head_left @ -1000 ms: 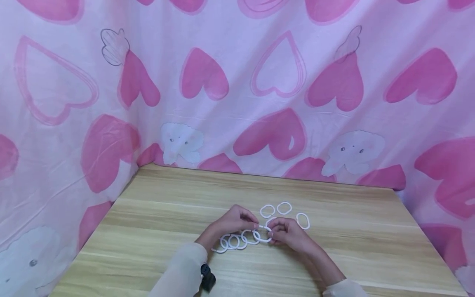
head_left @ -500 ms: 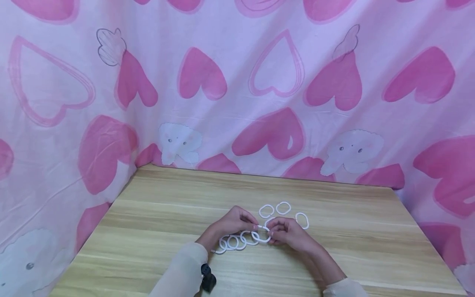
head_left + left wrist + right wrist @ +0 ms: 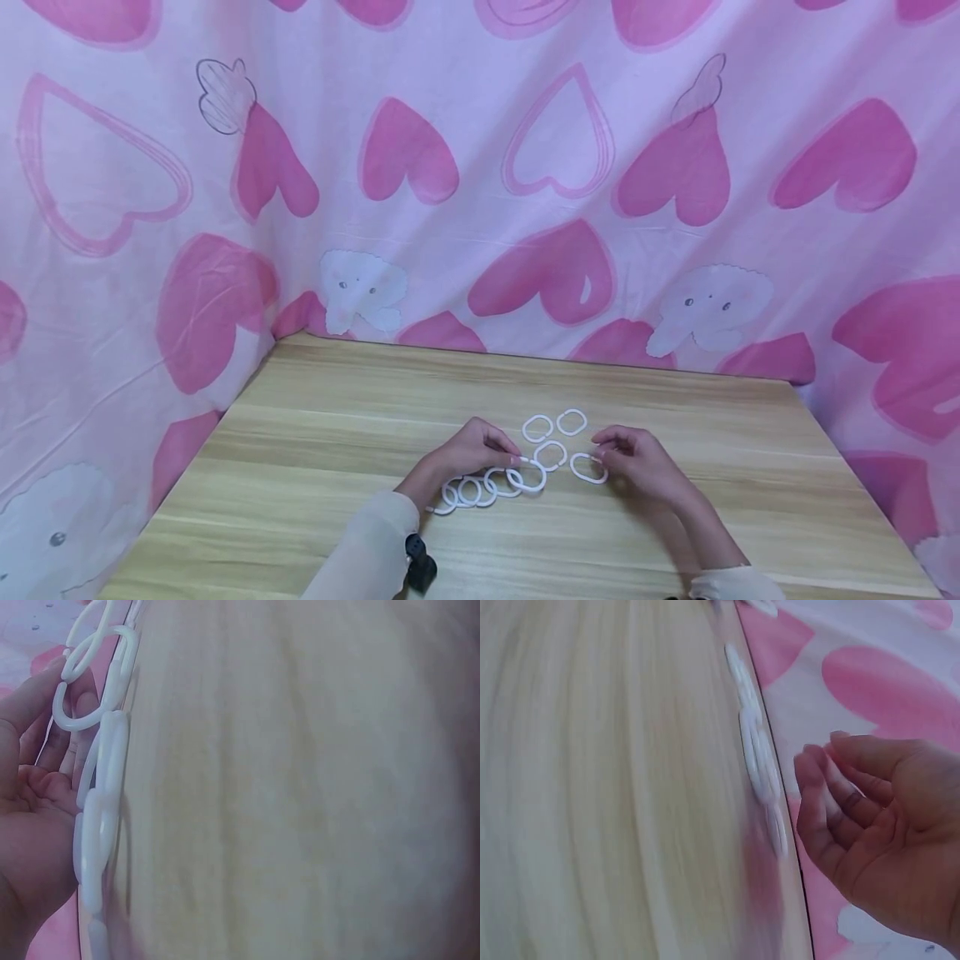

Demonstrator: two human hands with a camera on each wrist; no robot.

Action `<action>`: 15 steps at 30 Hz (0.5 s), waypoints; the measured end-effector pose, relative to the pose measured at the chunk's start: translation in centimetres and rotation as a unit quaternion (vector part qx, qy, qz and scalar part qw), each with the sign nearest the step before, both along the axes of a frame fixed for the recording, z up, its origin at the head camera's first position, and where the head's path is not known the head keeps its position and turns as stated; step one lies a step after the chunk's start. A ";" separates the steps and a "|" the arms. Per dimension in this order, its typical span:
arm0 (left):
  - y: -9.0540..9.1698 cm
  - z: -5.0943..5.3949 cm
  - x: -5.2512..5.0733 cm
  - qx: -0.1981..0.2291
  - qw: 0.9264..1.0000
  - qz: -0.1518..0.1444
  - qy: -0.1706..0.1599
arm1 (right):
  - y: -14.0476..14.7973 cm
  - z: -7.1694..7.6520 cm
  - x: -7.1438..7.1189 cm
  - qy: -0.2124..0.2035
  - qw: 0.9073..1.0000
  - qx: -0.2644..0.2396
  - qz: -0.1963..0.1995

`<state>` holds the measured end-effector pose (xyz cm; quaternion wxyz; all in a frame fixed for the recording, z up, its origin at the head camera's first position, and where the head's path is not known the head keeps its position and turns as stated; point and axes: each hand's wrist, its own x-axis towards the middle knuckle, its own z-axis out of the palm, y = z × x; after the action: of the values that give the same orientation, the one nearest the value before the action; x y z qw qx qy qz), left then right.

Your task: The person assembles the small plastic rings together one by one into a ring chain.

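My left hand (image 3: 476,446) pinches the end of a chain of linked white plastic rings (image 3: 504,482) with thumb and fingertips. The held end link (image 3: 532,475) has a gap in its loop. In the left wrist view, the chain (image 3: 94,847) runs past the left hand (image 3: 37,795). Loosely bent, my right hand (image 3: 641,467) hovers at the right end of a loose white ring (image 3: 587,469). In the right wrist view, nothing shows between the fingers of the right hand (image 3: 885,817).
Beyond the chain lie more loose white rings, one beside its end (image 3: 551,456), another behind (image 3: 537,428) and one farther right (image 3: 572,422). They rest on a wood-grain table (image 3: 337,417), bordered by a pink heart-patterned curtain (image 3: 450,208).
My right hand has left the chain's end and moved right. A ring shows beside its fingertips; the one seen farther right before is no longer visible there. My left hand keeps its grip.
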<state>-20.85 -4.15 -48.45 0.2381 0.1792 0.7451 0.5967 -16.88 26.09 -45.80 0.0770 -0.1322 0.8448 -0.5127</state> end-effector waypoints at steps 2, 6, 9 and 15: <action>0.0 -0.1 0.0 0.001 1.000 0.001 0.003 | 0.4 -0.1 0.1 0.021 0.999 0.043 -0.007; 0.0 0.0 0.0 -0.001 1.000 0.001 0.003 | 0.6 -0.3 0.3 0.038 0.993 0.110 -0.007; 0.0 -0.1 0.0 -0.004 1.000 0.000 0.003 | 0.5 -0.5 0.3 0.039 0.989 0.145 -0.003; 0.0 -0.1 -0.1 -0.008 1.000 0.001 0.005 | -0.1 -0.7 0.2 0.048 0.978 0.204 -0.014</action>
<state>-20.93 -4.18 -48.53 0.2355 0.1795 0.7514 0.5897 -16.70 25.99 -46.47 0.0549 -0.1262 0.9359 -0.3241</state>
